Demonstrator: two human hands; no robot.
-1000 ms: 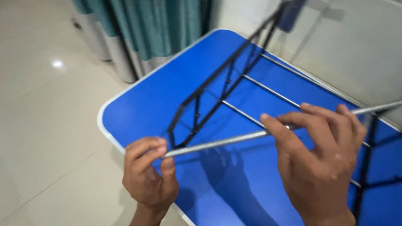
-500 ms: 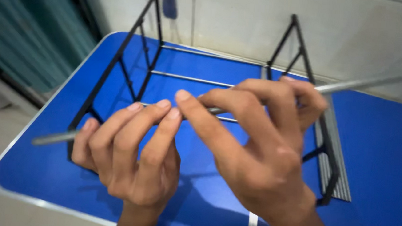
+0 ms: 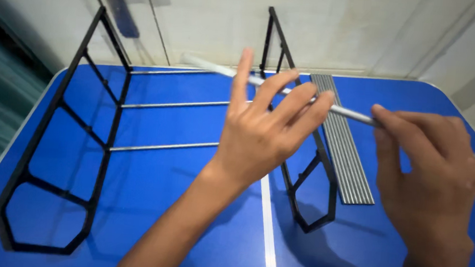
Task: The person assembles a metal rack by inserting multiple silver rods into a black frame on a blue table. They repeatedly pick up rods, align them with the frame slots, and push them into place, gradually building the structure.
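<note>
Here: both hands (image 3: 265,130) on silver rod (image 3: 350,113) | black rack frames (image 3: 52,154) | blue table (image 3: 188,202)

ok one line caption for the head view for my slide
Both hands, left hand and right hand, hold a metal rod above a black rack frame on a blue table.
</note>
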